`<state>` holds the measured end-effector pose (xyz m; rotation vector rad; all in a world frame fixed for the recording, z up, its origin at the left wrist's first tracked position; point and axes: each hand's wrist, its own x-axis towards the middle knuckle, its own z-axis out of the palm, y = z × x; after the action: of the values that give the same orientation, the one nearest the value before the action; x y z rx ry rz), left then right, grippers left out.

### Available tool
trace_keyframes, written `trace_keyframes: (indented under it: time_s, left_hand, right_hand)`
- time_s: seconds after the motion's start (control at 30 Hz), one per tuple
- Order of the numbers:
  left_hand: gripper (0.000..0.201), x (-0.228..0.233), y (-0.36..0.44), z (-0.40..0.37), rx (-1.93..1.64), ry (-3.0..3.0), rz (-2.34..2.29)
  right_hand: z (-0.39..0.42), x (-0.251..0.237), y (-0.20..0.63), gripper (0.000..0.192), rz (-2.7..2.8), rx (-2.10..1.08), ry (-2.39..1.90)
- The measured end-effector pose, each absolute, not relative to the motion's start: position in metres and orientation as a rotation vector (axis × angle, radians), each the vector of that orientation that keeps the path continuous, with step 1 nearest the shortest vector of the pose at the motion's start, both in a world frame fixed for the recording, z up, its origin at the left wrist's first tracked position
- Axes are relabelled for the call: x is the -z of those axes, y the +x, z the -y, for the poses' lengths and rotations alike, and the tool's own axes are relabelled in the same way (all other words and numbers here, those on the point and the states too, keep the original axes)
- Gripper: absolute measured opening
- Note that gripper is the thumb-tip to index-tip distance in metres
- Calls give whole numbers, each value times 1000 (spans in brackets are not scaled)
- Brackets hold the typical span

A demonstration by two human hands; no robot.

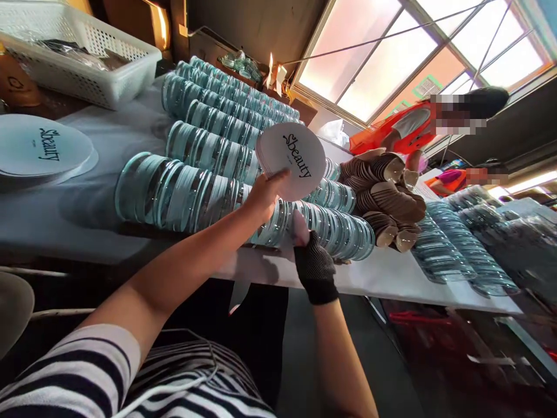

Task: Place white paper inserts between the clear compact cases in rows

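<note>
My left hand [263, 200], bare, grips round white cards [291, 159] printed with "beauty", thumb on the printed face. They are held up over the rows of clear glass discs [209, 200], which stand on edge with white cards between some of them. In a black fingerless glove, my right hand [313, 261] is at the near edge of the front row. Its fingers are together against the discs, and whatever they pinch is hidden. A pile of the same white cards [39, 148] lies on the white-covered table [108, 232] at the left.
A white plastic basket [126, 75] stands at the back left. Stacked brown curved pieces [387, 197] sit right of the rows, with more glass discs [452, 244] beyond. Across the table is a person in an orange vest [404, 130]. Large windows [391, 52] are behind.
</note>
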<state>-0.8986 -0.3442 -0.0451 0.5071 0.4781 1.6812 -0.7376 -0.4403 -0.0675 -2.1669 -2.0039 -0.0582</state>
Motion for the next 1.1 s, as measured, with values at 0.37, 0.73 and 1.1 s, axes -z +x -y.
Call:
trace_keyframes:
  time_s: [0.37, 0.73, 1.1]
  left_hand:
    - [25, 46, -899, 344, -1649, 556, -433]
    - [20, 47, -898, 345, -1637, 525, -427]
    - [42, 57, -894, 340, -1690, 656, -461]
  right_hand:
    - [416, 84, -739, 26, 2016, -9, -1846]
    - [434, 97, -733, 45, 1462, -1524, -1592]
    - [425, 87, -747, 31, 1379, -1671, -1400]
